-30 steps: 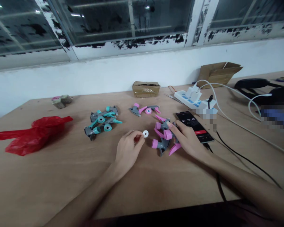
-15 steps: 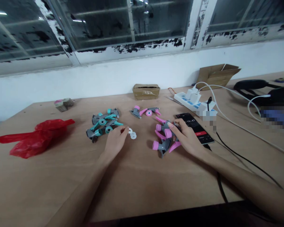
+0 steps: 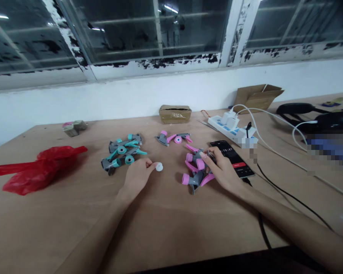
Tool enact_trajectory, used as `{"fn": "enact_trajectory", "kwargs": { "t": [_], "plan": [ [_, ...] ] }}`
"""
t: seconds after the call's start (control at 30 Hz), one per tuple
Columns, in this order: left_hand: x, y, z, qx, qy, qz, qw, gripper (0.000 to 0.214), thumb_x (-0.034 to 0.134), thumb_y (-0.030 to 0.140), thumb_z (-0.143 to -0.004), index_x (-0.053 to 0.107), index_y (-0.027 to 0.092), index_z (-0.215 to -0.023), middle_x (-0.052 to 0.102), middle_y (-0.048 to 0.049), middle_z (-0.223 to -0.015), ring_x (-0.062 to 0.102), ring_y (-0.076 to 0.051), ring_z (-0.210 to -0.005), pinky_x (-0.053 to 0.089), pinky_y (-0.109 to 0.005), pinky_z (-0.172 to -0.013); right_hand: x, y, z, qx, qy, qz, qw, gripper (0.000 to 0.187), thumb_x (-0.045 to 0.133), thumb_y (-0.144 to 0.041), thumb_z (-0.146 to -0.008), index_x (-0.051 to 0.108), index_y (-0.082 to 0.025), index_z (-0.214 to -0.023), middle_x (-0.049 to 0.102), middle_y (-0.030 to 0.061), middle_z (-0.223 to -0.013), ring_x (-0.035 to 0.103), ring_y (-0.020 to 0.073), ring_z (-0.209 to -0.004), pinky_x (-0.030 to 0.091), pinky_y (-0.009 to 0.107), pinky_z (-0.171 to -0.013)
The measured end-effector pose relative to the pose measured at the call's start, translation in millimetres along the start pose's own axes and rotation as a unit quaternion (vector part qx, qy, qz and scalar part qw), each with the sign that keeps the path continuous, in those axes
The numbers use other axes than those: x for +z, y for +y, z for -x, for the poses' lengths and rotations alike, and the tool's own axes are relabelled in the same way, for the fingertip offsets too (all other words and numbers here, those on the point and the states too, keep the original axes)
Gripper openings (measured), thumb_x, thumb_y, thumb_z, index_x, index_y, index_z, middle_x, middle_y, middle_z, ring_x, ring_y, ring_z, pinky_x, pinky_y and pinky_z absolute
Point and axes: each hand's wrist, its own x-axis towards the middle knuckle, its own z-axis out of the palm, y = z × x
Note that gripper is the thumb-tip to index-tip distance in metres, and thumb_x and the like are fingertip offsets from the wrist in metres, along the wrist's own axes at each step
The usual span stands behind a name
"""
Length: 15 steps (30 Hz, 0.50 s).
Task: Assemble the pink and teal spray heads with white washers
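Note:
My left hand (image 3: pixel 137 176) rests on the wooden table (image 3: pixel 165 220), its fingertips curled and touching a small white ring (image 3: pixel 159 166) that lies on the table. Just left of it sits a pile of grey and teal spray triggers (image 3: pixel 120 150). My right hand (image 3: pixel 221 169) lies over a pile of grey and pink spray triggers (image 3: pixel 194 167), fingers curled onto one of them. Two more pink-trimmed triggers (image 3: pixel 174 137) lie farther back.
A phone (image 3: pixel 232 158) with a running timer lies by my right hand, cabled to a white power strip (image 3: pixel 230 127). A red plastic bag (image 3: pixel 40 165) sits at left. Two cardboard boxes (image 3: pixel 175 113) stand near the wall, and dark headgear (image 3: pixel 317 114) at right.
My left hand moved left and lowered the white ring it was pinching to the table, near the teal pile. My right hand stayed on the pink triggers.

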Motion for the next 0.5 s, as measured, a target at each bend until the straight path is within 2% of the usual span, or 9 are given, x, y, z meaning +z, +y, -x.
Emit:
{"fn": "enact_trajectory", "kwargs": {
  "t": [0.13,0.27,0.33,0.4,0.5],
  "plan": [
    [3.5,-2,0,0.02,0.045,0.008,0.999,0.022,0.052,0.038,-0.081,0.061,0.019,-0.075,0.062,-0.0047,-0.082,0.057,-0.02,-0.08,0.04,-0.029,-0.069,1,2,-6,0.034,0.022,-0.052,0.998,0.04,0.049,-0.054,-0.083,0.043,-0.02,-0.103,0.058,-0.0009,-0.068,0.058,0.0157,-0.058,0.045,0.028,-0.056],
    [9.4,-2,0,0.07,0.07,0.034,0.994,0.03,0.044,0.041,-0.087,0.063,0.018,-0.083,0.06,-0.0059,-0.088,0.056,-0.019,-0.084,0.043,-0.032,-0.08,1,5,-18,0.1,0.02,-0.136,0.985,0.047,0.051,-0.059,-0.079,0.042,-0.021,-0.105,0.059,-0.0005,-0.073,0.056,0.0136,-0.052,0.041,0.024,-0.043],
    [11.7,-2,0,0.087,0.061,0.038,0.994,0.031,0.043,0.042,-0.088,0.063,0.018,-0.085,0.06,-0.0056,-0.088,0.055,-0.019,-0.087,0.043,-0.032,-0.082,0,5,-25,0.128,0.001,-0.16,0.979,0.049,0.05,-0.06,-0.078,0.043,-0.021,-0.107,0.06,0.0006,-0.077,0.053,0.0118,-0.048,0.037,0.022,-0.037],
    [13.3,-2,1,0.093,0.055,0.039,0.993,0.03,0.045,0.041,-0.087,0.063,0.018,-0.086,0.06,-0.0054,-0.088,0.055,-0.02,-0.088,0.043,-0.032,-0.083,-3,1,-34,0.145,-0.031,-0.162,0.976,0.054,0.054,-0.058,-0.076,0.043,-0.019,-0.112,0.062,0.0025,-0.08,0.055,0.012,-0.049,0.037,0.023,-0.037],
    [15.4,-2,0,0.097,0.053,0.041,0.993,0.026,0.047,0.039,-0.087,0.063,0.018,-0.085,0.059,-0.0052,-0.088,0.054,-0.02,-0.089,0.043,-0.033,-0.083,-5,-9,-49,0.129,-0.102,-0.135,0.977,0.061,0.065,-0.053,-0.07,0.045,-0.02,-0.117,0.064,0.0044,-0.086,0.063,0.0172,-0.064,0.046,0.027,-0.051]
  ]
}}
